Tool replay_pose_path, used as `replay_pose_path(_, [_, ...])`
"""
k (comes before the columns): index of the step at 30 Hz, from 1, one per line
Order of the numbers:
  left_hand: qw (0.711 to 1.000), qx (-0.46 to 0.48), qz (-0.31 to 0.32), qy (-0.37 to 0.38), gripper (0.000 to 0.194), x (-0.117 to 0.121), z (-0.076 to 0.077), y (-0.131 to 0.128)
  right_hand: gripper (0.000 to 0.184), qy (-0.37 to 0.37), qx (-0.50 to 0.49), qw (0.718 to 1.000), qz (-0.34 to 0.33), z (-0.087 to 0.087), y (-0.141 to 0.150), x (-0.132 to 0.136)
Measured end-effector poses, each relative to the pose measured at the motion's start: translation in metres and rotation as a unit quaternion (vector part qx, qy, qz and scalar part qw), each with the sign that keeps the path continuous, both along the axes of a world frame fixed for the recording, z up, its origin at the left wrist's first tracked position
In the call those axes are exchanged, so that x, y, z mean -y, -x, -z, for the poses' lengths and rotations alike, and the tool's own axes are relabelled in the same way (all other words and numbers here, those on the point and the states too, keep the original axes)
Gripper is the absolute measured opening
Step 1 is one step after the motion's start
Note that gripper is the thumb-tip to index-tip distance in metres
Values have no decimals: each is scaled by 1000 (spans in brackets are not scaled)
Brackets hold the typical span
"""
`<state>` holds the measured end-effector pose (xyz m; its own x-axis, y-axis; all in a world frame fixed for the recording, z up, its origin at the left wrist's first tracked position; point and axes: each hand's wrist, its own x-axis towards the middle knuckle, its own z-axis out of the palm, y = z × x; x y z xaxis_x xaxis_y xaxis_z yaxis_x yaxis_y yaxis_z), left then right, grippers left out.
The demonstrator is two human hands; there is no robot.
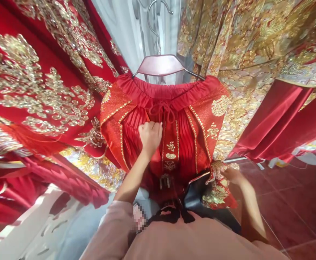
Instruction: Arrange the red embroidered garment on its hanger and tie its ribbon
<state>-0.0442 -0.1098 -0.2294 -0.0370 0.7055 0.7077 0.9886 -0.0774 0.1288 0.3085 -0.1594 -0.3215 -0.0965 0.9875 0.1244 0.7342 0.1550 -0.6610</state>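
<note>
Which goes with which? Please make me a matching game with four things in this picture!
Things
1. Hanger
2. Bow
3. Left hand
4. Right hand

Clues
A. Curled, just below the bow
B. At the gold-and-red cloth
C. Pale, above the skirt
D. Red, at the skirt's waist

Pairs: 1-C, 2-D, 3-A, 4-B

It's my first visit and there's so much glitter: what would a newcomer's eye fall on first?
Probably the bright red skirt on its hanger in the centre, with the left hand curled at its front. Next come the glittering gold embroidery at the picture's left and the gold-patterned fabric at the upper right.
</note>
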Motion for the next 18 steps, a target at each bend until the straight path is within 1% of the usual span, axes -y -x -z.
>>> replay_pose_path(1, [999,-24,13,30,39,4,11,2,44,18,-1,999,-50,-23,11,-2])
replay_pose_path(2, [997,-44,29,62,39,11,26,4,35,39,-6,990,-138,-47,25,-3])
replay_pose_path(3, [992,-64,52,97,37,20,45,5,32,18,-19,982,-188,-72,41,-3])
replay_pose_path(4, [985,-81,79,131,35,30,65,6,34,-22,-37,975,-217,-96,59,-3])
replay_pose_path(5, [979,-91,103,153,32,41,86,7,34,-88,-54,968,-227,-119,77,-5])
replay_pose_path(6, [973,-97,120,169,29,52,105,7,31,-166,-53,956,-237,-138,95,-9])
replay_pose_path(7, [970,-100,133,179,27,61,120,8,30,-240,-45,939,-241,-153,112,-15])
replay_pose_path(8, [967,-101,143,187,26,68,130,10,30,-300,-26,923,-240,-164,127,-25])
replay_pose_path(9, [964,-102,152,192,26,72,133,12,31,-347,2,907,-240,-171,140,-36])
replay_pose_path(10, [962,-103,161,197,25,73,129,14,33,-378,32,894,-237,-175,152,-49])
replay_pose_path(11, [961,-102,169,196,24,71,118,17,35,-396,61,886,-232,-176,162,-62])
replay_pose_path(12, [962,-98,177,183,23,65,101,18,38,-408,86,881,-222,-175,171,-75])
replay_pose_path(13, [965,-93,182,165,24,58,79,19,40,-414,105,879,-210,-173,178,-85])
replay_pose_path(15, [979,-63,180,70,34,39,27,16,39,-420,123,879,-188,-167,186,-99])
replay_pose_path(17, [988,-33,149,-14,46,21,-22,10,33,-420,125,878,-190,-163,184,-104])
replay_pose_path(18, [986,-36,159,-20,46,15,-41,8,31,-419,124,876,-203,-161,180,-105])
